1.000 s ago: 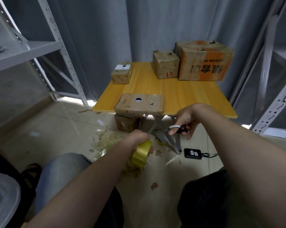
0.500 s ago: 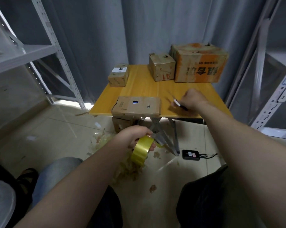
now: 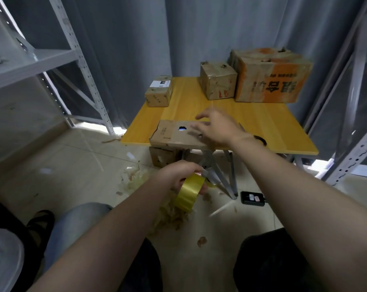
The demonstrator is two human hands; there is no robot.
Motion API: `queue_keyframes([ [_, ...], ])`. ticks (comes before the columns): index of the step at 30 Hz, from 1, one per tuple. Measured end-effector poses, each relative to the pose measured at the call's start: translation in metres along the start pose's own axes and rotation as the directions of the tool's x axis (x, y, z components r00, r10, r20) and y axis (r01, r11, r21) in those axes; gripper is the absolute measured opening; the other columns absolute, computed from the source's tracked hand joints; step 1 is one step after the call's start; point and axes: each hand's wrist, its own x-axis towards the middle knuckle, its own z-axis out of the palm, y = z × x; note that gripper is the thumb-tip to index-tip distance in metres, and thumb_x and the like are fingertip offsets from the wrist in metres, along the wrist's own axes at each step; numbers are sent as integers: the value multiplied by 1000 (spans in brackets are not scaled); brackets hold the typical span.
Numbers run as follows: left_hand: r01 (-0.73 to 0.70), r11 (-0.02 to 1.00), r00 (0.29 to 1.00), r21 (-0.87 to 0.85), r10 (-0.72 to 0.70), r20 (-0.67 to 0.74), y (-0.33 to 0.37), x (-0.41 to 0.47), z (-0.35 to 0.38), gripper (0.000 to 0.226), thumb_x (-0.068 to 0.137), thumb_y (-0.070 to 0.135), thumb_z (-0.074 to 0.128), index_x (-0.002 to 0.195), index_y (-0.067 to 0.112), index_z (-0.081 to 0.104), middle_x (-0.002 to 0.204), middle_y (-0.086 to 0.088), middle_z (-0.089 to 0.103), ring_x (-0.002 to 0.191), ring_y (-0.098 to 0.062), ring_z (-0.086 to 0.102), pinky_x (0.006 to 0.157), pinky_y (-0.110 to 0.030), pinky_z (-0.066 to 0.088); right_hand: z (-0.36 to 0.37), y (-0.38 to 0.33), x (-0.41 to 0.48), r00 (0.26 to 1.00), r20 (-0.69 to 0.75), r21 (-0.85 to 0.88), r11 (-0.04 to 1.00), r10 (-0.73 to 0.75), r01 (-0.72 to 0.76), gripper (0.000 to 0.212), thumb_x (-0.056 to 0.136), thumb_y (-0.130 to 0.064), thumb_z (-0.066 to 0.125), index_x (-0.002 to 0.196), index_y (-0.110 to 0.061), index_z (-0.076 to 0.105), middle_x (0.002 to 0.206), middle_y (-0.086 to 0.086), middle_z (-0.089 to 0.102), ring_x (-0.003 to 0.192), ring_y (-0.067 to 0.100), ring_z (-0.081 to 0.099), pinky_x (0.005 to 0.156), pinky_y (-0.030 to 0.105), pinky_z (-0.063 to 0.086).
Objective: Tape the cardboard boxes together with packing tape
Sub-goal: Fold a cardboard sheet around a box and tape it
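My left hand [image 3: 178,173] grips a roll of yellow packing tape [image 3: 190,193] low in front of the table. A flat cardboard box [image 3: 172,134] with a hole in its top lies at the near edge of the yellow table [image 3: 273,127]. My right hand [image 3: 217,128] hovers over that box's right end with fingers spread and empty. Scissors [image 3: 258,140] lie on the table just right of my wrist. At the back stand a small labelled box [image 3: 158,91], a medium box [image 3: 218,81] and a large orange-printed box [image 3: 271,79].
Another box [image 3: 162,158] sits under the table by its folding metal legs [image 3: 224,175]. Tape scraps [image 3: 167,216] litter the floor, with a black device [image 3: 253,198] to the right. Metal shelving [image 3: 51,60] stands left, another rack [image 3: 355,123] right. My knees fill the bottom.
My right hand put the scissors down on the table and moved left over the flat box with fingers open. The left hand kept the tape roll in about the same place.
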Motion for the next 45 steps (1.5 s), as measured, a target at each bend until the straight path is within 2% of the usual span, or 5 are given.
queue_keyframes([
  [5, -15, 995, 999, -100, 18, 29, -6, 7, 3, 34, 108, 34, 53, 114, 1, 58, 80, -26, 75, 60, -35, 75, 47, -37, 59, 40, 5, 2, 963, 271, -299, 949, -15, 99, 90, 88, -86, 41, 162, -37, 24, 174, 0, 8, 159, 34, 3, 123, 63, 5],
  [18, -47, 995, 998, -86, 51, 41, -10, 6, 11, 34, 109, 35, 51, 119, 2, 53, 76, -26, 73, 55, -33, 73, 45, -34, 58, 35, 5, -13, 932, 356, -390, 896, -65, 212, 100, 92, -12, 71, 164, -42, 7, 173, 7, -7, 156, 44, -4, 122, 63, 22],
  [27, -158, 983, 987, -98, 160, 19, -9, -20, 12, 23, 105, 17, 56, 113, -4, 58, 79, -26, 73, 61, -36, 72, 59, -43, 63, 35, -3, -19, 971, 239, -280, 955, -31, 100, 122, 79, -43, 87, 162, -45, -2, 174, -5, -10, 158, 35, -18, 115, 78, -11],
  [37, -357, 920, 933, -162, 343, -105, 0, -53, 8, 15, 105, 14, 57, 120, 12, 59, 94, -22, 78, 74, -37, 78, 55, -38, 62, 21, 9, -39, 954, -297, 184, 983, 46, 10, 27, 102, -42, 61, 120, -25, 72, 124, -7, 63, 121, 21, 44, 104, 40, 36],
  [45, -445, 875, 893, -190, 419, -162, 8, -66, 2, 16, 106, 17, 57, 121, 13, 55, 99, -22, 78, 74, -37, 77, 74, -45, 60, 1, 8, -55, 997, -16, 424, 902, -77, 76, 12, 88, -43, 80, 91, -32, 79, 86, -20, 74, 77, -6, 64, 72, 25, 50],
])
